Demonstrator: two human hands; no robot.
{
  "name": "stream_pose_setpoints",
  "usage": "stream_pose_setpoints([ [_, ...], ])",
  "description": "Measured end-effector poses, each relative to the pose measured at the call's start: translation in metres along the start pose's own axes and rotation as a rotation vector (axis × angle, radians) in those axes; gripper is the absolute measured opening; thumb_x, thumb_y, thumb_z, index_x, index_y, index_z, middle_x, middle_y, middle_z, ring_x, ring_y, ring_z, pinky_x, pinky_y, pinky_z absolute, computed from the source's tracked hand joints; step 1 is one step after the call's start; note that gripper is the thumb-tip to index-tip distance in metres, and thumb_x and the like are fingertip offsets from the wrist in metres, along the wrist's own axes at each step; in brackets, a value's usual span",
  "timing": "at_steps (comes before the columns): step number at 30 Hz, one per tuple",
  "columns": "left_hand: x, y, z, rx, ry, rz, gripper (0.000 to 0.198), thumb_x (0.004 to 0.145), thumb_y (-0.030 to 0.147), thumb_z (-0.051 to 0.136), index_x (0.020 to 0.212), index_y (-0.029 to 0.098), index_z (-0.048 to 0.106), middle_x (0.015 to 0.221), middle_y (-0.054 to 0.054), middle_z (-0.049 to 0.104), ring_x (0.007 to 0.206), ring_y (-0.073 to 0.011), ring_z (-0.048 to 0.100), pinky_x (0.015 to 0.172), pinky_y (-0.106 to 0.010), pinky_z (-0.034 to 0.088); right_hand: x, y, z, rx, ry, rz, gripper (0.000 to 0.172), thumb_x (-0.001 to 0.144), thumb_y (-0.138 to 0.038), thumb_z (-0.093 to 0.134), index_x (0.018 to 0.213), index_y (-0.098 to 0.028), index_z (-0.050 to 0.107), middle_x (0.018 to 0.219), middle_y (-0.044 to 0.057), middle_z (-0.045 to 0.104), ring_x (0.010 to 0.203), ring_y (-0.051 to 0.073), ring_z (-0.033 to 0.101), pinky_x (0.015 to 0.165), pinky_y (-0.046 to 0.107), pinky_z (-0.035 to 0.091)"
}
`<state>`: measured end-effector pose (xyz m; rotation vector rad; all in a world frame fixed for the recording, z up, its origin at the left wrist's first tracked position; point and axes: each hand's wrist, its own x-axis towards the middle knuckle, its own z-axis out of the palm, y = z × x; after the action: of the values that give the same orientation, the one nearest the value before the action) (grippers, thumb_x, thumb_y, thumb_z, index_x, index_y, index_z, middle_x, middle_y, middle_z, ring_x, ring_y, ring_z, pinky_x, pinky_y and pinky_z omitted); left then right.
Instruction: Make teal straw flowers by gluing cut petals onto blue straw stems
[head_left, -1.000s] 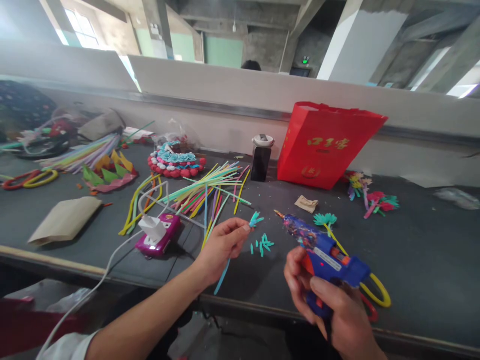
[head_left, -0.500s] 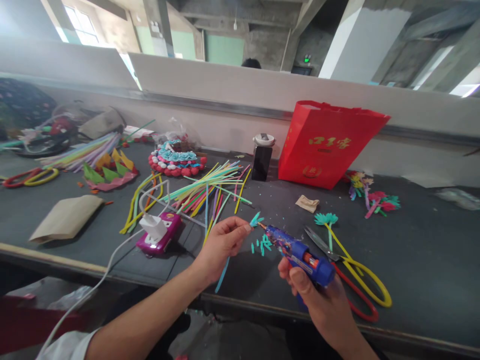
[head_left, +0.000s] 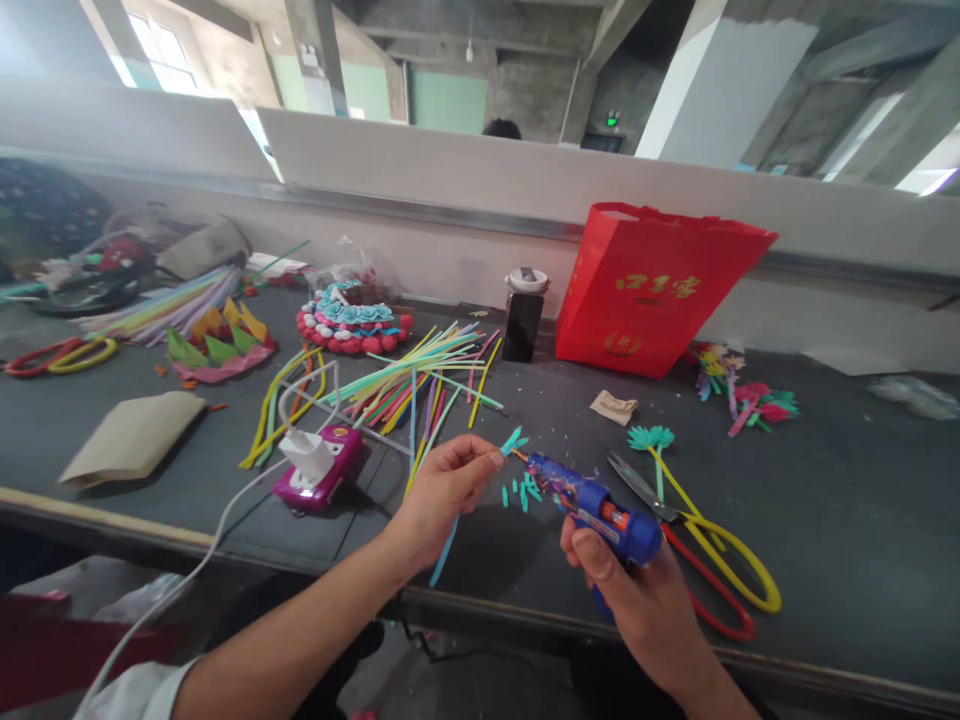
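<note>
- While the left hand is pinching the flower between thumb and forefinger, the right hand is gripping the glue gun, a gap lying between the two hands.
- The nozzle is pointing at the flower so closely that contact is not showing clearly.
- The left fingertips are sitting near what is probably running hot, so a slip or a long trigger squeeze could burn them.
- Too much glue could smear the flower or stick it to the thumb; a nudge from the nozzle could bend it.
- Above the table, the flower is looking small, teal and sparse, its few narrow tips splaying unevenly.
- A blue strip is hanging below the left hand, the fingers hiding any join.
- Loose pieces are lying beneath the gun, where drips could catch them.
- Farther right, scissors are resting beside a fuller bloom.
</note>
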<state>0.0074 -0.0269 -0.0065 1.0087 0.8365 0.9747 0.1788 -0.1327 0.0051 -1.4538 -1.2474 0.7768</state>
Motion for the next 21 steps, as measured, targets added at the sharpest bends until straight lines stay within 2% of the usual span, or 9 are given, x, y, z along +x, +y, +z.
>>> stream_pose_setpoints([
  [9, -0.001, 0.002, 0.002, 0.01, 0.006, 0.001, 0.025, 0.072, 0.037, 0.075, 0.072, 0.016, 0.06, 0.048, 0.009, 0.035, 0.043, -0.0043, 0.023, 0.042, -0.021, 0.016, 0.002, 0.002, -0.002, -0.076, -0.025, -0.062, 0.041, 0.085, -0.056, 0.057, 0.073, -0.019, 0.067, 0.065, 0.002, 0.063, 0.059, 0.015, 0.057, 0.054, 0.024, 0.046],
  [16, -0.001, 0.002, 0.002, 0.004, 0.016, -0.001, 0.025, 0.071, 0.037, 0.076, 0.072, 0.016, 0.061, 0.047, 0.009, 0.036, 0.043, -0.0041, 0.025, 0.042, -0.02, 0.017, 0.004, 0.011, -0.006, -0.116, -0.085, -0.086, 0.038, 0.088, -0.053, 0.055, 0.073, -0.019, 0.064, 0.061, 0.001, 0.058, 0.055, 0.013, 0.051, 0.053, 0.024, 0.044],
  [21, -0.001, 0.002, 0.003, 0.007, 0.015, 0.006, 0.024, 0.072, 0.036, 0.075, 0.072, 0.017, 0.061, 0.047, 0.009, 0.036, 0.043, -0.0042, 0.025, 0.042, -0.02, 0.017, 0.005, 0.012, -0.008, -0.145, -0.108, -0.104, 0.039, 0.088, -0.052, 0.055, 0.07, -0.019, 0.063, 0.061, 0.001, 0.058, 0.055, 0.014, 0.052, 0.053, 0.023, 0.045],
])
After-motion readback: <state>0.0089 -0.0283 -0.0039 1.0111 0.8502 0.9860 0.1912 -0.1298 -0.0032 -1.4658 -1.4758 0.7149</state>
